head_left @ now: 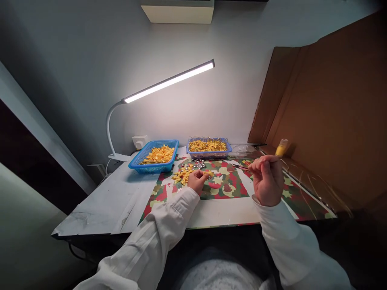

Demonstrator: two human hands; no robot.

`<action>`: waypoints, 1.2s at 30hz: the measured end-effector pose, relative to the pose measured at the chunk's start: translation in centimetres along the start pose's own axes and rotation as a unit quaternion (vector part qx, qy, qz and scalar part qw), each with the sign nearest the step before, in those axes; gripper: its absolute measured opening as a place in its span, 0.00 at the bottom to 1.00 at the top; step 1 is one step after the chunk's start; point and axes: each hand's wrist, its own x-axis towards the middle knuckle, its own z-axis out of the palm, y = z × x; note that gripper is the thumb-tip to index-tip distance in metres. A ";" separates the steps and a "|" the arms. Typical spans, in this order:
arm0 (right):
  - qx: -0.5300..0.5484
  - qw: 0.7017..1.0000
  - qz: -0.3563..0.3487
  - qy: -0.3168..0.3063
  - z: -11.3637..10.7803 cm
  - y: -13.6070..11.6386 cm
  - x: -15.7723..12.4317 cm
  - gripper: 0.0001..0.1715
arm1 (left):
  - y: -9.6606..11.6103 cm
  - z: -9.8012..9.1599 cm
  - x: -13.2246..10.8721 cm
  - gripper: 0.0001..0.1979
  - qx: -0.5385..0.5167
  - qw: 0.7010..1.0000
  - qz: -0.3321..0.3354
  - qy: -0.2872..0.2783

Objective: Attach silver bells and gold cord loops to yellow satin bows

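My left hand [198, 180] rests on the red and green patterned sheet [229, 189], fingers curled around a small yellow bow at its right side. A loose heap of yellow bows [182, 175] lies just left of it. My right hand [267, 179] is raised above the sheet, fingers pinched together on a thin dark tool [240, 166] that points left toward the left hand. Small silver pieces [199, 164] lie beyond the heap.
A blue basket [154, 155] of yellow bows and a second basket [209, 147] of gold cords stand at the back. A lit desk lamp [169, 82] arches over them. A yellow glue bottle [281, 148] stands by the cardboard wall [329, 117] at right.
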 end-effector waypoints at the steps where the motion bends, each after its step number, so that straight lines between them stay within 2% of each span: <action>1: 0.002 1.000 -0.002 -0.002 0.0 0.0 0.0 0.05 | 0.0 0.0 0.0 0.14 -0.002 1.000 -0.002 -0.002; 5: 0.003 1.000 0.002 -0.008 0.2 -0.1 0.2 0.05 | 0.0 0.0 0.0 0.13 -0.015 1.000 -0.006 0.003; 8: 0.011 0.999 0.018 -0.037 0.0 -0.2 0.1 0.05 | 0.0 -0.1 0.0 0.12 -0.037 0.999 -0.003 0.015; 13: -0.018 0.987 0.081 -0.137 -0.4 0.1 -0.8 0.04 | 0.6 0.1 -0.1 0.09 -0.102 0.994 0.012 0.020; 15: -0.049 0.974 0.118 -0.188 -0.4 0.6 -1.4 0.06 | 1.0 0.2 -0.3 0.12 -0.130 0.991 0.019 0.012; 17: -0.073 0.962 0.153 -0.213 -0.3 1.3 -1.7 0.08 | 1.4 0.4 -0.6 0.15 -0.150 0.988 0.025 0.000; 20: -0.077 0.966 0.176 -0.170 -0.6 2.4 -1.4 0.11 | 1.9 0.5 -0.9 0.17 -0.163 0.986 0.025 -0.014; 24: -0.072 0.982 0.153 -0.087 -2.1 3.3 -0.1 0.11 | 2.2 0.5 -1.2 0.15 -0.175 0.984 0.010 -0.030; 26: -0.082 0.981 0.154 -0.080 -2.5 3.5 0.1 0.10 | 2.2 0.5 -1.3 0.14 -0.179 0.983 -0.003 -0.041; 28: -0.101 0.974 0.172 -0.105 -2.4 3.8 -0.5 0.09 | 2.2 0.6 -1.4 0.12 -0.180 0.982 -0.018 -0.052; 33: -0.164 0.934 0.228 -0.222 -0.6 5.3 -3.4 0.11 | 2.3 0.6 -1.6 0.11 -0.162 0.983 -0.053 -0.073; 36: -0.214 0.919 0.232 -0.234 -0.2 6.3 -4.3 0.07 | 2.4 0.5 -1.7 0.14 -0.146 0.985 -0.056 -0.072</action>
